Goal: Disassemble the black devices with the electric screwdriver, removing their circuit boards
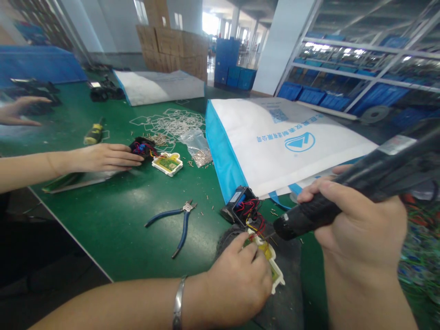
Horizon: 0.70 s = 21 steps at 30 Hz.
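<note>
My right hand (357,224) is wrapped round a black electric screwdriver (309,215), its tip angled down and left at the work. With a metal bracelet at its wrist, my left hand (240,275) grips a white plastic frame (277,275) that holds a green circuit board with yellow tape. The frame lies on a dark mat (288,298); my fingers hide part of it. Red, black and yellow wires run from the board to an open black housing (240,206) just beyond. Whether the bit touches a screw I cannot tell.
Blue-handled cutters (185,211) lie open on the green table (137,233). Large white-and-blue bags (282,137) stand behind. A co-worker's hand (106,157) touches another black housing (142,147) beside a second white frame (167,165). A screw bag (197,149) and yellow screwdriver (94,133) lie farther back.
</note>
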Tool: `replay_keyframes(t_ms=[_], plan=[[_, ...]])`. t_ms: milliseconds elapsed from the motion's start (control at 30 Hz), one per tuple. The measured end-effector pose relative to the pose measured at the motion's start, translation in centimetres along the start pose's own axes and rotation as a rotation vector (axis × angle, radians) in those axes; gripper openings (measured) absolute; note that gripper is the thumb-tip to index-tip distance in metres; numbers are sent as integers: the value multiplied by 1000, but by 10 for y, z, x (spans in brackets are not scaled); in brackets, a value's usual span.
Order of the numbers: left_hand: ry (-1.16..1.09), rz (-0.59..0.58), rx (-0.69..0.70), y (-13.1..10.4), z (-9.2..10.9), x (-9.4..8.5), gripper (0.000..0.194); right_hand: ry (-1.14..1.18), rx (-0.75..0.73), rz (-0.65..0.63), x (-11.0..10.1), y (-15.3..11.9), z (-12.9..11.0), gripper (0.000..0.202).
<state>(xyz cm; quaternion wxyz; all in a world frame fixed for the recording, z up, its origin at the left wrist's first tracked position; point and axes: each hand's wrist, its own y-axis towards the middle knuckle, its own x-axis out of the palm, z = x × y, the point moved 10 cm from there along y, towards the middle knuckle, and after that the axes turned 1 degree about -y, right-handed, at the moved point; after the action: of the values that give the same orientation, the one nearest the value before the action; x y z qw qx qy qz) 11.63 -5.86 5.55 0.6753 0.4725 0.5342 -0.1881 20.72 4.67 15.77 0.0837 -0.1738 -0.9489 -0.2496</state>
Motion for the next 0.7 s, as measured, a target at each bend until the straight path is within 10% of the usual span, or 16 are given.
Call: replay_keyframes(t_ms=[700], plan=[[-78, 29, 73, 2, 1, -3, 20, 20, 49, 22, -12, 0, 8, 25]])
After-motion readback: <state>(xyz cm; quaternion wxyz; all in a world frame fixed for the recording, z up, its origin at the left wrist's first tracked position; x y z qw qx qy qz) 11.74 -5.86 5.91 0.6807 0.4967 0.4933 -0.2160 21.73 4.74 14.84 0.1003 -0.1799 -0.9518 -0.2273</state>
